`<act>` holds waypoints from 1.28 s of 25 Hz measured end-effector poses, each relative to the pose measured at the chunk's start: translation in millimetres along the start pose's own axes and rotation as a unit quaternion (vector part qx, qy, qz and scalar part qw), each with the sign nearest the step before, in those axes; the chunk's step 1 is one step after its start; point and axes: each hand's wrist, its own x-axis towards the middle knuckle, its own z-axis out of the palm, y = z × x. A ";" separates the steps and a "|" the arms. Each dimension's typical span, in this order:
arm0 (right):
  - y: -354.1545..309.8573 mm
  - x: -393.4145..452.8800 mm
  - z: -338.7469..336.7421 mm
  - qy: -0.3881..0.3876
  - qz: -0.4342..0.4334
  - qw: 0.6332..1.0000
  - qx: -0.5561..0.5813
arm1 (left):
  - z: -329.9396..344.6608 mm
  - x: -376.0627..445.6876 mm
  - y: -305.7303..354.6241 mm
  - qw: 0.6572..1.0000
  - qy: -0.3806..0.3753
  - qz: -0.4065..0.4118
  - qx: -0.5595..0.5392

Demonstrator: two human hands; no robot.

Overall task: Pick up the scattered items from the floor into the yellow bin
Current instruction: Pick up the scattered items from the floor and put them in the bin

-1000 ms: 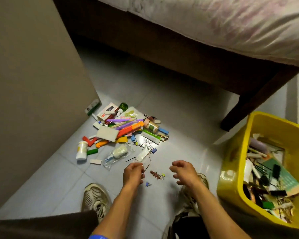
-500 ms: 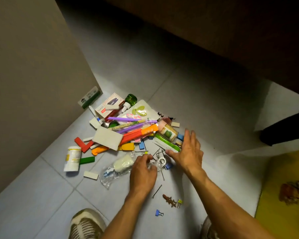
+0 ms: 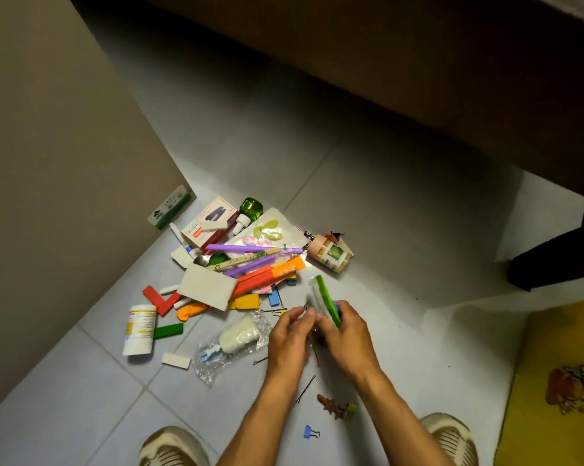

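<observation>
A heap of scattered items (image 3: 247, 264) lies on the pale tiled floor: coloured blocks, purple pens, small boxes, a green bottle. Just in front of it my two hands meet. My right hand (image 3: 348, 334) grips a flat white packet with a green edge (image 3: 324, 297), lifted and tilted up. My left hand (image 3: 289, 334) pinches small dark pins (image 3: 306, 307) at its fingertips, touching the right hand. The side of the yellow bin (image 3: 536, 415) shows at the lower right, with a sticker on it. Its inside is out of view.
A white bottle (image 3: 139, 329), a clear bag with a white lump (image 3: 237, 338), a toothpick tub (image 3: 331, 255), a hairpin (image 3: 305, 388), a brown toy (image 3: 332, 405) and a blue binder clip (image 3: 311, 432) lie around. My shoes (image 3: 173, 447) stand below. A beige panel (image 3: 48, 163) rises left; a dark bed leg (image 3: 553, 260) stands right.
Both hands reached forward into the pile, then drew back together. My right hand took the green-edged packet off the floor. The view tilted down and the bin slid mostly out of frame.
</observation>
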 end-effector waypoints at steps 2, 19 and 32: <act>-22.5 -13.2 -6.2 -0.089 -0.031 0.995 0.045 | 7.7 -3.3 8.5 0.974 -0.065 -0.071 -0.203; -33.4 83.6 -5.4 0.061 -0.106 0.909 -0.397 | -56.3 60.6 70.1 0.845 0.152 0.187 0.477; 12.1 19.0 -17.4 0.078 0.055 0.989 0.110 | -38.3 52.6 61.2 0.744 0.060 0.253 0.616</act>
